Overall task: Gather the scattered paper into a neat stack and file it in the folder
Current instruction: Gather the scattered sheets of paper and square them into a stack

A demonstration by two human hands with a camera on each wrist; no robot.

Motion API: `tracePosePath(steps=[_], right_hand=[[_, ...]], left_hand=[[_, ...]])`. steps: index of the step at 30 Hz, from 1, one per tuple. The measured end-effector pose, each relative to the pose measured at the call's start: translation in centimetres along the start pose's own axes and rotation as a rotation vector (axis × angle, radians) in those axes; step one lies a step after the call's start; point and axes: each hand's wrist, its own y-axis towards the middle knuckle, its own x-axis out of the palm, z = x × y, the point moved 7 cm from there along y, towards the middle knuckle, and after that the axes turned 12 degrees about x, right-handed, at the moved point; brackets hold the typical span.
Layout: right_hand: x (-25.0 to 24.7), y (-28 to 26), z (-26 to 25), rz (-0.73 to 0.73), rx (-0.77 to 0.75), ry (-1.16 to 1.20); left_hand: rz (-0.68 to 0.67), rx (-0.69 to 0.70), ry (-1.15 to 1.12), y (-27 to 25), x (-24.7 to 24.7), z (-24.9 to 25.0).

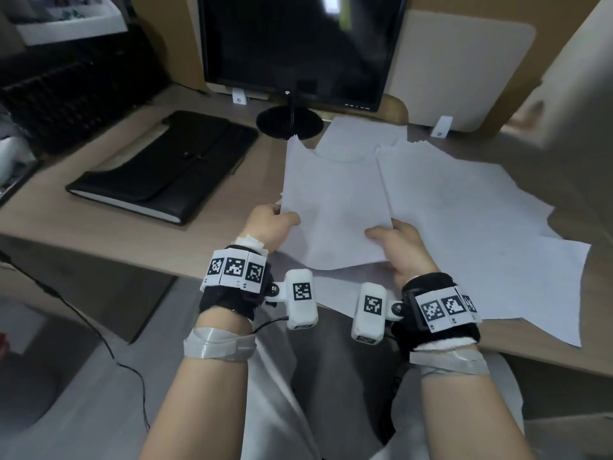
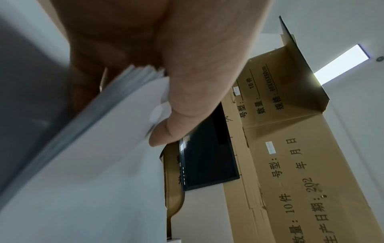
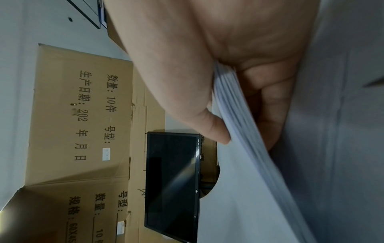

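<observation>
Two hands (image 1: 335, 230) on one paper stack (image 1: 335, 200)

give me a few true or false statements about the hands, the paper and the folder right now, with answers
1. Both the left hand and the right hand grip the stack of paper. True.
2. The black folder lies open. False: it lies closed on the desk.
3. More loose sheets lie spread on the desk to the right. True.
4. The stack is already inside the folder. False: the hands hold it, apart from the folder.
5. The monitor shows a bright document. False: its screen is dark.
</observation>
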Motion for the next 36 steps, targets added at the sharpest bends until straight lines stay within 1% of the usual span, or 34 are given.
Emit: tracePosePath(steps=[3,6,11,14,18,22,25,26,29,32,34,36], right_hand=[[-0.4,-0.6,0.3,-0.006,0.007,-0.001],[-0.5,-1.3,0.4,-0.022,-0.004,-0.010],[-0.4,-2.9,1.1,-0.028,-0.041,-0.044],[-0.1,-4.0,1.7,-0.030,-0.067,-0.064],[0.7,-4.9,2.7,-0.066,-0.070,-0.068],[1.2,-5.5,3.2,-0.083,-0.054,-0.054],[0.7,-5.5,3.0,-0.044,-0.046,-0.014],[0.4,-5.4,3.0,-0.026,-0.045,0.002],[0.0,-5.0,2.8,0.004,-0.030,0.019],[1.0,-5.2,3.0,-0.046,-0.007,0.036],[1.8,-5.6,3.1,-0.082,0.005,0.052],[2.3,-5.9,3.3,-0.088,0.014,0.060]], left_hand=[[0.009,-0.014,0.011,-0.9,-0.2,-0.2],[0.037,0.009,0.017,-1.8,-0.4,0.0],[0.021,0.029,0.064,-4.0,-0.8,0.2],[0.050,0.012,0.111,-5.1,-1.4,-0.7],[0.093,0.004,0.112,-7.3,-2.4,-1.2],[0.179,-0.049,0.127,-8.7,-3.8,-1.9],[0.292,-0.115,0.288,-8.7,-6.1,-3.5],[0.310,-0.121,0.307,-8.7,-6.7,-3.9],[0.303,-0.097,0.240,-9.5,-7.4,-3.5],[0.300,-0.077,0.188,-10.3,-7.8,-3.5],[0.291,-0.107,0.073,-10.9,-7.6,-4.0],[0.301,-0.131,-0.118,-11.5,-7.4,-4.2]])
